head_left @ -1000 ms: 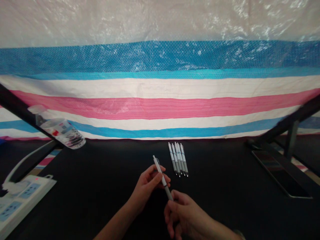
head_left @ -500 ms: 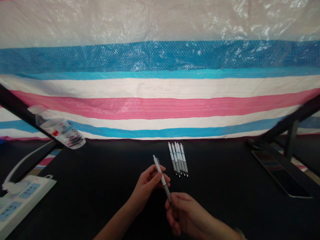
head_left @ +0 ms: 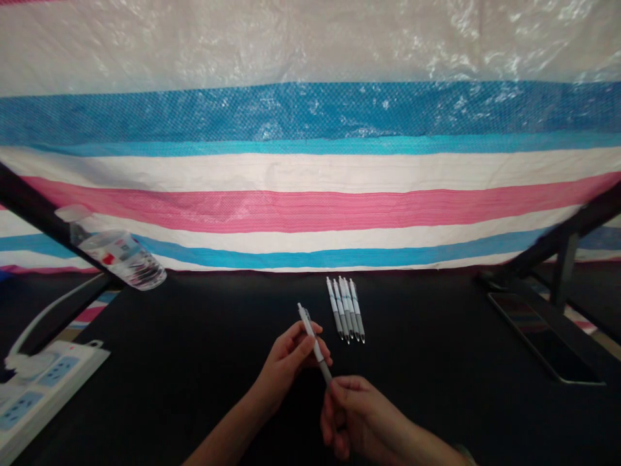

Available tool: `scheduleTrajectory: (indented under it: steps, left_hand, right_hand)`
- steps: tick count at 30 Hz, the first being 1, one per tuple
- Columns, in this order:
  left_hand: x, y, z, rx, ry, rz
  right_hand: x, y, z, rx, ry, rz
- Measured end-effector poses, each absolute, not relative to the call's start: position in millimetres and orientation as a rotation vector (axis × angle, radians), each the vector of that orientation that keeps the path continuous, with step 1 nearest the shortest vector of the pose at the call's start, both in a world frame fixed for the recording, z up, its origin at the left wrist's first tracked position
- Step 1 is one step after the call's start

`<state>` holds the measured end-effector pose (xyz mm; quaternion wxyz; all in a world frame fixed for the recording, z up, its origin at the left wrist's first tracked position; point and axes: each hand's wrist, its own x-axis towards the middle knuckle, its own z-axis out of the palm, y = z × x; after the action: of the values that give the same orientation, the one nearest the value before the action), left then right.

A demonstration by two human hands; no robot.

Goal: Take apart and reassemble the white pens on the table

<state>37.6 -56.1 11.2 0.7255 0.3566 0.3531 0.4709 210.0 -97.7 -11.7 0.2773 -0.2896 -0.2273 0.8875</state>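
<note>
A white pen (head_left: 314, 342) with a grey grip slants between my two hands, its clicker end up and to the left. My left hand (head_left: 290, 353) pinches the white barrel between thumb and fingers. My right hand (head_left: 356, 411) is closed on the lower grey end, and its fingers hide the tip. Beyond my hands, several like pens (head_left: 345, 309) lie side by side on the black table (head_left: 204, 362), grey ends toward me.
A clear water bottle (head_left: 129, 255) stands at the far left, near a dark slanted bar. A white power strip (head_left: 43, 382) with a plugged-in cable lies at the left edge. A phone (head_left: 543, 336) lies at right. A striped sheet (head_left: 310, 210) hangs behind the table.
My right fingers have shifted slightly up along the pen's grey end, covering the tip that showed before. My left hand keeps its grip nearly unmoved.
</note>
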Motion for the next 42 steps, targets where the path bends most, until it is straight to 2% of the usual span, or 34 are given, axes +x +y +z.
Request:
scheduleTrajectory:
  steps: [8,15,18,22,24,42]
  left_hand:
    - [35.0,-52.7,17.6,0.992,0.904,1.02]
    - [34.4,-52.9,20.5,0.971,0.896,1.027]
    - [33.5,-52.0,18.1,0.948,0.893,1.046]
    - [32.8,-51.4,17.0,0.945,0.893,1.043]
    - [32.7,-51.5,17.2,0.953,0.897,1.035]
    - [30.4,-49.7,16.3,0.946,0.863,1.029]
  right_hand:
    - [216.3,-91.5,9.5,-0.696,-0.583,2.461]
    - [217.6,-85.9,10.1,-0.865,-0.975,2.314]
    - [222.0,-81.4,12.8,-1.051,-1.354,2.011]
    - [229.2,-75.9,18.3,-1.214,-1.826,1.351]
    - [231.3,-73.9,18.9,-1.232,-1.915,1.207]
    - [231.5,-70.2,14.4,-1.21,-1.884,1.213]
